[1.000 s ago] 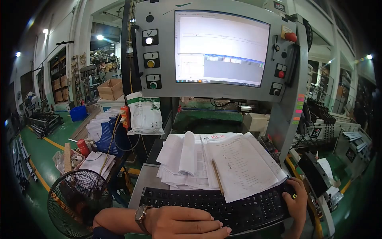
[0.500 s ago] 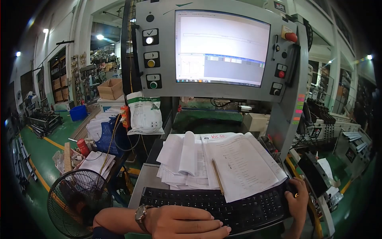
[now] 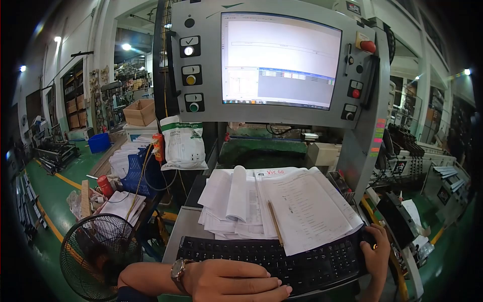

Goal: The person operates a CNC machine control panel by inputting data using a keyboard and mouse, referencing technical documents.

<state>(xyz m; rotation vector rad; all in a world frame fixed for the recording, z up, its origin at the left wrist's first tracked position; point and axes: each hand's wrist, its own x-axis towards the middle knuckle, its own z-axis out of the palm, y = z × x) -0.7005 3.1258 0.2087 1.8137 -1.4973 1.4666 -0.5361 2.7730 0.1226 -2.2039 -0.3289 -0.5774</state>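
Note:
My left hand, with a watch on its wrist, lies flat over the front edge of the black keyboard, fingers stretched out to the right. At the keyboard's right end, my right hand curls around a dark mouse that is mostly hidden. Papers lie across the back of the keyboard, with a pencil on them and a rolled sheet to the left. Above them a lit screen shows a drawing and a table.
The grey control panel has buttons on both sides, including a red knob. A white bag hangs below its left side. A black fan stands at lower left, near a blue crate. Machinery stands at right.

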